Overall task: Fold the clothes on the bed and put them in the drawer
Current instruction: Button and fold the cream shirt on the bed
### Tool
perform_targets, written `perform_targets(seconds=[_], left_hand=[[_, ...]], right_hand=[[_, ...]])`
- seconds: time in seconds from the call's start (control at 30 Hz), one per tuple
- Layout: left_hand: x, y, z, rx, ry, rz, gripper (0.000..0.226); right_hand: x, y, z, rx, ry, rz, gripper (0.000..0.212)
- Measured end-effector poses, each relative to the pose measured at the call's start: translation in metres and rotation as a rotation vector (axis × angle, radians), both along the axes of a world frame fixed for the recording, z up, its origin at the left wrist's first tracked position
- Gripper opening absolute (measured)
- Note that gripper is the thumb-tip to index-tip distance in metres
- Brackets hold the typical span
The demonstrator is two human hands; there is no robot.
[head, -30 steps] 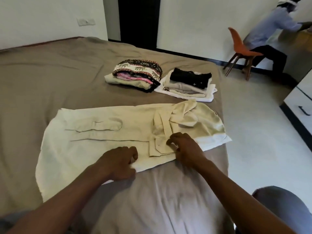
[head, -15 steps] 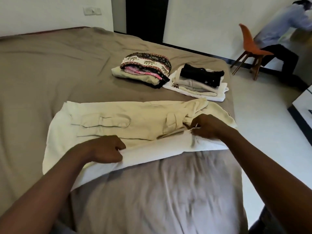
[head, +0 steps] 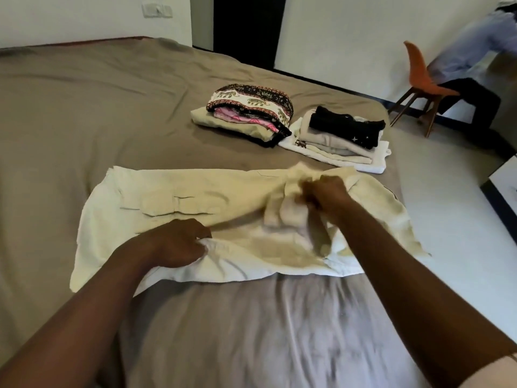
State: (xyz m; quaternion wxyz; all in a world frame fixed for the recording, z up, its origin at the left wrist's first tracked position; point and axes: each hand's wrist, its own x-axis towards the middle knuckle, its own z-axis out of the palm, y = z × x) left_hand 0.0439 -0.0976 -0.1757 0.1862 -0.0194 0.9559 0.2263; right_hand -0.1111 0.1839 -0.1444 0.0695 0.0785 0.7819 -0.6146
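Note:
A cream shirt [head: 173, 197] lies spread across the brown bed [head: 84, 107], its near edge lifted and partly turned over. My left hand [head: 179, 243] pinches that near edge at the lower middle. My right hand [head: 326, 193] grips bunched cloth near the shirt's collar end on the right. Behind the shirt sit two folded stacks: one topped by a black and white patterned cloth [head: 251, 105], one topped by a black garment [head: 347, 126] on white and beige pieces.
A white drawer unit [head: 503, 186] shows at the right edge over the pale floor. An orange chair [head: 422, 77] stands at the back right with another person [head: 475, 51] beside it. A dark doorway [head: 249, 26] lies behind the bed.
Both hands have carried the shirt's near edge up and away from me, over the shirt. The right hand moved further toward the collar; the cloth there is now bunched.

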Motion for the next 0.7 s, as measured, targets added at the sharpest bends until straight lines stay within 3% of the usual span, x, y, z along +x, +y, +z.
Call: perform_targets(seconds=[0.07, 0.1, 0.13, 0.23, 0.33, 0.43, 0.5, 0.57, 0.7], left_hand=[[-0.007, -0.002, 0.001, -0.022, 0.119, 0.013, 0.025], [-0.01, -0.003, 0.003, -0.015, 0.176, 0.042, 0.024], [-0.014, -0.005, 0.004, 0.0, 0.233, 0.079, 0.022], [-0.019, -0.013, 0.003, 0.047, 0.297, 0.108, 0.009], [-0.014, -0.02, 0.0, 0.052, 0.076, -0.029, 0.011], [-0.008, -0.026, 0.005, 0.122, -0.044, -0.002, 0.028], [-0.005, -0.026, 0.011, 0.067, 0.065, 0.174, 0.046], [-0.005, -0.024, 0.014, -0.119, 0.261, 0.327, 0.053], [-0.01, -0.012, 0.009, -0.154, 0.382, 0.388, 0.097]], right_hand=[[-0.011, -0.004, 0.024, -0.435, 0.072, -0.07, 0.015], [-0.015, -0.004, 0.026, -0.455, 0.112, -0.056, 0.023], [-0.015, -0.003, 0.023, -0.325, 0.158, -0.018, 0.031], [0.006, 0.009, -0.008, 0.447, 0.337, 0.292, 0.035], [0.027, 0.026, -0.029, 0.924, 0.27, 0.674, 0.023], [0.036, 0.032, -0.033, 1.004, 0.267, 0.691, 0.017], [0.038, 0.028, -0.035, 0.989, 0.251, 0.688, 0.014], [0.039, 0.023, -0.039, 1.11, 0.256, 0.689, 0.022], [0.04, 0.016, -0.045, 1.225, 0.234, 0.702, 0.052]])
